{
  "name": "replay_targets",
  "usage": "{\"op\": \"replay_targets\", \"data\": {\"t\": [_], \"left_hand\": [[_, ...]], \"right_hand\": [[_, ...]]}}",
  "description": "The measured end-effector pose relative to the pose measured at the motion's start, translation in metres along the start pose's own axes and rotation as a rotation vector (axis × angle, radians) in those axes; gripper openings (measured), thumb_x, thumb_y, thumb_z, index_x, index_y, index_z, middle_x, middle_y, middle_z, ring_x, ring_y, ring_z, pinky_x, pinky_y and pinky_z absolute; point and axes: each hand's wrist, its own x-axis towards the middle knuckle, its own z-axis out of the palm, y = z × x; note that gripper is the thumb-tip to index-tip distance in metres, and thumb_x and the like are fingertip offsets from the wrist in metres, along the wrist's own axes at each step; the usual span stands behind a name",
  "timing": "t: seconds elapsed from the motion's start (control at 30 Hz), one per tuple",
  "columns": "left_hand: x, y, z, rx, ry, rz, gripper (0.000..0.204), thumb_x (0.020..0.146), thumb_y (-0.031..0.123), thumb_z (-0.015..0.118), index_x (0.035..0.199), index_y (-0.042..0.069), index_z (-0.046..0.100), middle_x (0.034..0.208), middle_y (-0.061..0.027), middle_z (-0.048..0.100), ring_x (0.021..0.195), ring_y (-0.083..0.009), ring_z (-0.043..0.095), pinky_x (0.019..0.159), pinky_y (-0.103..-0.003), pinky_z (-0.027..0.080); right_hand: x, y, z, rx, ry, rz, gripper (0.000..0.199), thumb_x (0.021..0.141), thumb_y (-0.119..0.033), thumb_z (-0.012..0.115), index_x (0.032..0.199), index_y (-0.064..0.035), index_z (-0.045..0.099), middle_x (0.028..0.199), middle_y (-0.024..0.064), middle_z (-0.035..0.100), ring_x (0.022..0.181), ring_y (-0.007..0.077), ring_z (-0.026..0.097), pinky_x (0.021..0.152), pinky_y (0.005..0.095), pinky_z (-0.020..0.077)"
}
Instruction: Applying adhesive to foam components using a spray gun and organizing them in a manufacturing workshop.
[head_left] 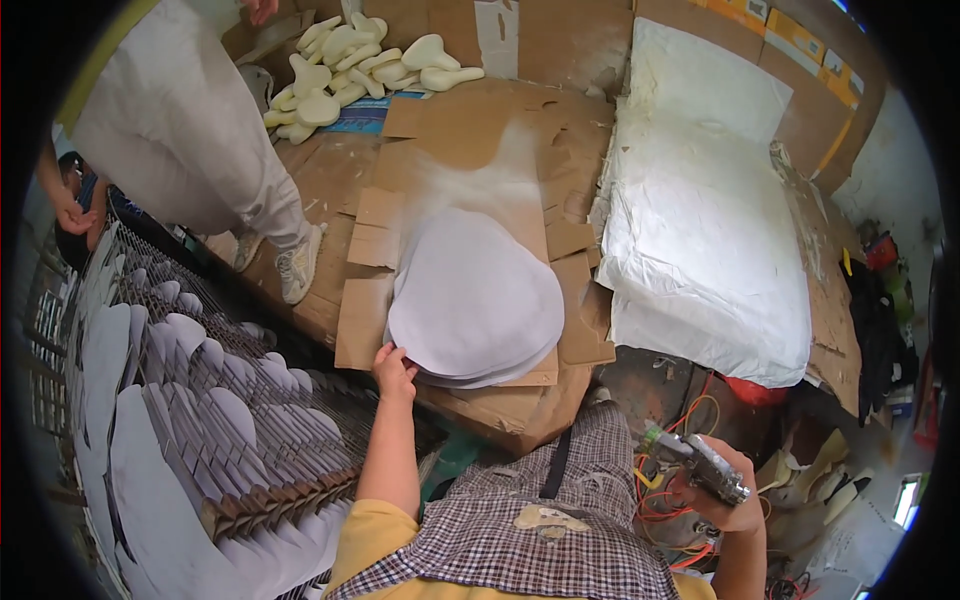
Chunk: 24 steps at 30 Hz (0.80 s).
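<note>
A stack of pale grey, rounded-triangular sheets (475, 295) lies on flattened cardboard in front of me. My left hand (394, 371) is at the stack's near left edge, its thumb and fingers closed on the rim of a sheet. How many layers it grips is hidden. My right hand (728, 490) is wrapped around a metal spray gun (708, 465), held off to the right of the stack above the floor. The gun's front end points left, and its handle is mostly covered by my fingers.
Wire racks (250, 420) with many similar sheets stand on the left. Cream saddle-shaped foam pieces (345, 65) are heaped at the back. A white-covered surface (705, 230) is on the right. Hoses (690, 410) run below my right hand. Another person's legs (190, 130) are at the far left.
</note>
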Motion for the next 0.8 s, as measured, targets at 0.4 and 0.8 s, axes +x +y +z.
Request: {"op": "replay_targets", "data": {"t": [0.4,0.8], "left_hand": [[-0.024,-0.006,0.013,0.195,-0.089,0.031,0.042,0.078,-0.002,0.053,0.118,0.009,0.046,0.105,-0.0087,0.055,0.088,-0.0233,0.057,0.061,-0.036,0.053],[-0.112,0.140,0.090,-0.389,-0.417,0.422,0.049,0.078,-0.008,0.049,0.125,0.007,0.045,0.115,-0.0080,0.057,0.101,-0.0218,0.059,0.086,-0.036,0.052]], "right_hand": [[-0.006,-0.012,0.006,0.110,0.028,0.035,0.055,0.068,0.001,0.065,0.121,0.0013,0.050,0.086,0.0061,0.061,0.073,0.0119,0.058,0.066,0.0268,0.0476],[-0.002,-0.023,0.003,0.174,0.201,0.171,0.062,0.070,-0.007,0.069,0.125,0.0017,0.044,0.078,0.0088,0.061,0.066,0.0156,0.060,0.061,0.0290,0.0485]]}}
